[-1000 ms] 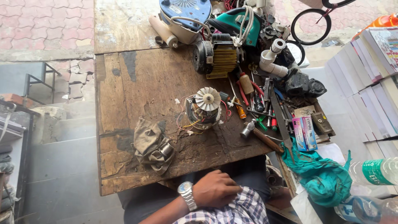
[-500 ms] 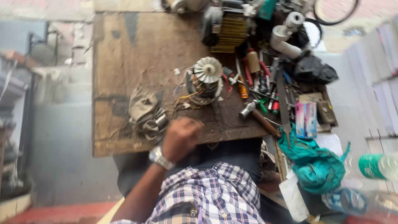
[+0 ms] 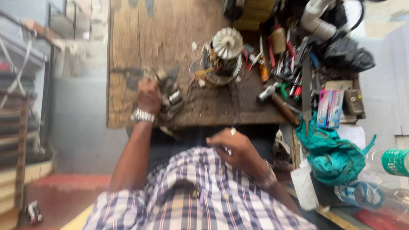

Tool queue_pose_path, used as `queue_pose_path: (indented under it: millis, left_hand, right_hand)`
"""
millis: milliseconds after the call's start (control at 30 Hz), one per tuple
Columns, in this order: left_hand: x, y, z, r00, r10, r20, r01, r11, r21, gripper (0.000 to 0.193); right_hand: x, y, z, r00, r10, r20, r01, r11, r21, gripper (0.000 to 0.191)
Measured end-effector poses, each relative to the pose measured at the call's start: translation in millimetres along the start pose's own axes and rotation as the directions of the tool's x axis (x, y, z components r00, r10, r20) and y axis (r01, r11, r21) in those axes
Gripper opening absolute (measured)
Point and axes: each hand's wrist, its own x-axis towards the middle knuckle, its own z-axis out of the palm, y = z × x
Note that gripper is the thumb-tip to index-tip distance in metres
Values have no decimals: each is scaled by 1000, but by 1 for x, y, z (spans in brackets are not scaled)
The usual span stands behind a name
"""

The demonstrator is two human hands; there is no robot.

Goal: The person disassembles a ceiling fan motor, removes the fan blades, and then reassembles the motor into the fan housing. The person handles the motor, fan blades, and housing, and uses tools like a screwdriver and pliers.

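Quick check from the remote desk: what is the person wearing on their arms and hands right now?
Both hands are bare, no gloves. The left hand has a silver metal wristwatch on its wrist. The right hand shows a pale ring on one finger and a metal bracelet at the wrist. Both forearms are uncovered; the checked shirt, white with blue and red lines, seems short-sleeved.

Two bare hands — one left hand point(image 3: 149, 96), one right hand point(image 3: 232, 147). One white-fanned motor core point(image 3: 223, 55), one wooden-handled hammer point(image 3: 279, 102), one teal cloth bag point(image 3: 336, 155) — two clear plastic bottles point(image 3: 394, 162).
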Motion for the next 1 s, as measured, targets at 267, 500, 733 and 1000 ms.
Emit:
queue_pose_path:
  millis: [267,500,733,1000]
  left_hand:
    - [3,37,-50,821,-194,-538,-52,911,-409,15]
    - [8,60,-77,747,-184,-638,-157,885,-439,12]
    - [-8,29,-68,969,-2,-247,-14,998,-64,21]
    - [-44,23,-16,993,117,4,-115,973,202,45]
  right_hand:
    - [20,41,57,870,493,-26,-405,742,535,28]
    - [76,85,115,986,-165,-8,152,929,-337,40]
    - [113,112,152,960,-129,250,232,866,-443,36]
    - [72,106,129,933,-359,22,352,899,-261,41]
